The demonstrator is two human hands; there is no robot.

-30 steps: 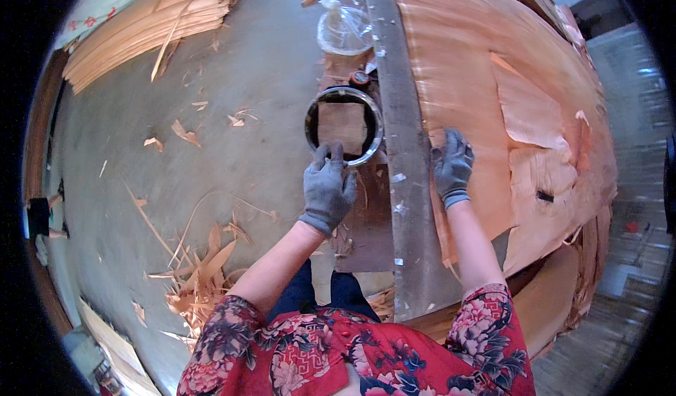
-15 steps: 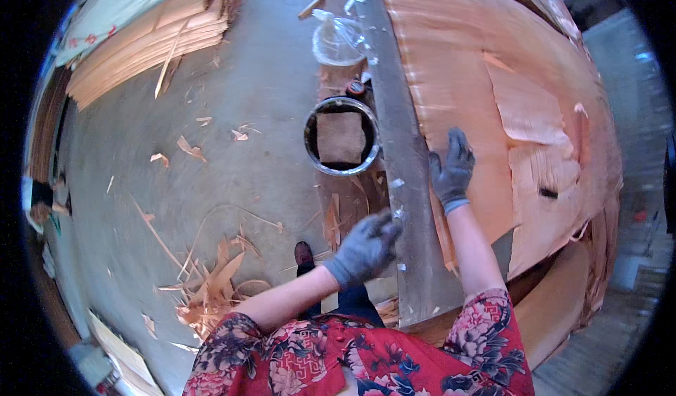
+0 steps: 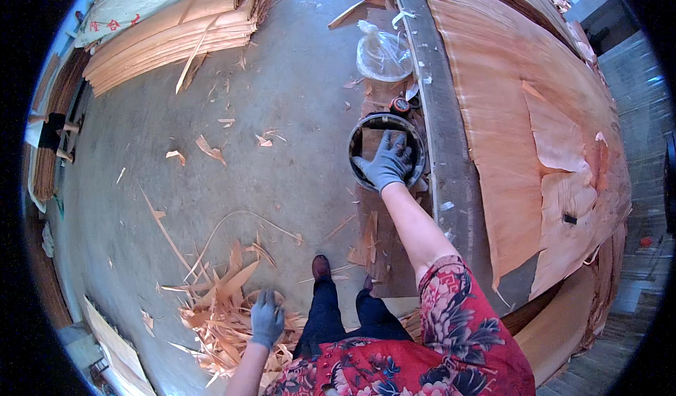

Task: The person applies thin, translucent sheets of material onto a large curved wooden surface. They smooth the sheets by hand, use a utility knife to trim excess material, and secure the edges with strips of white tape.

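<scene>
My right hand [image 3: 387,162], in a grey glove, reaches over a round dark bucket [image 3: 353,158] with a pale rim. Its fingers are spread over a brown square block or pad [image 3: 372,138] inside; the hand covers part of it, and no grip shows. My left hand [image 3: 267,320], also gloved, hangs low above a heap of torn veneer strips [image 3: 222,304] with its fingers loosely extended and nothing in them. To the right, a large sheet of thin wood veneer [image 3: 486,121] lies on the bench, with torn, overlapping pieces [image 3: 563,192] near its right side.
A dark bench edge [image 3: 451,100] runs beside the bucket. Beyond the bucket are a red-and-black tape measure [image 3: 399,106] and a clear plastic bag [image 3: 382,56]. Stacked veneer sheets [image 3: 176,40] stand far left. Scraps [image 3: 210,149] litter the floor. A small black object [image 3: 570,218] rests on the veneer.
My right hand has left the veneer sheet and moved left to the bucket. My left hand has swung down and left, from the bench edge to above the scrap heap. The view has shifted.
</scene>
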